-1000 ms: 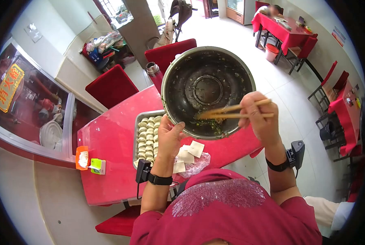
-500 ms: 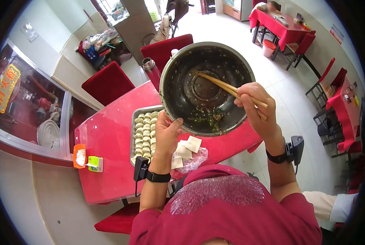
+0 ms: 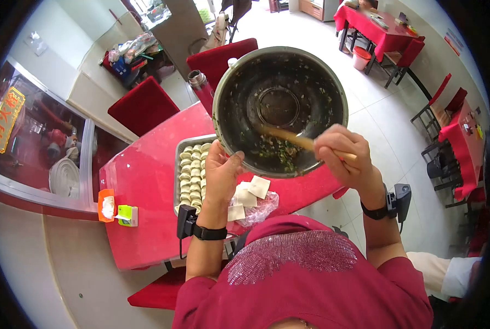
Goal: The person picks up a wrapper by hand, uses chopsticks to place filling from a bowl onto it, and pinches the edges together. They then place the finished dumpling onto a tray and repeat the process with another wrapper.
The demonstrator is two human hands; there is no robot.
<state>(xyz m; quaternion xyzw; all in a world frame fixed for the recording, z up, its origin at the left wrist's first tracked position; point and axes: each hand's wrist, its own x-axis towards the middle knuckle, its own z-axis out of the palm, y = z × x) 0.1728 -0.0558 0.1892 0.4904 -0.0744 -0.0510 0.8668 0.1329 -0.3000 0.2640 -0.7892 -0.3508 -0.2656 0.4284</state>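
A large dark metal bowl [image 3: 278, 104] is tilted toward me above the red table. My left hand [image 3: 223, 169] grips its lower left rim, thumb over the edge. Chopped green filling [image 3: 280, 154] clings to the bottom side, with small bits stuck around the wall. My right hand [image 3: 346, 156] is closed around wooden chopsticks [image 3: 289, 136], whose tips reach into the bowl just above the filling. Below, a metal tray [image 3: 177, 181] holds rows of folded dumplings [image 3: 191, 170]. Square wrappers [image 3: 247, 196] lie on a plastic bag [image 3: 263, 213] near my left wrist.
A thermos [image 3: 199, 82] stands at the table's [image 3: 140, 181] far edge, behind the bowl. An orange tissue pack [image 3: 107, 205] and a green-and-white box [image 3: 127, 215] sit at the left edge. Red chairs [image 3: 142, 106] surround the table. A person's pale sleeve [image 3: 457, 277] shows at lower right.
The chopsticks have swung lower in the bowl, their tips now nearer the filling. My right hand has turned and dropped slightly, and the bowl appears a little higher in view.
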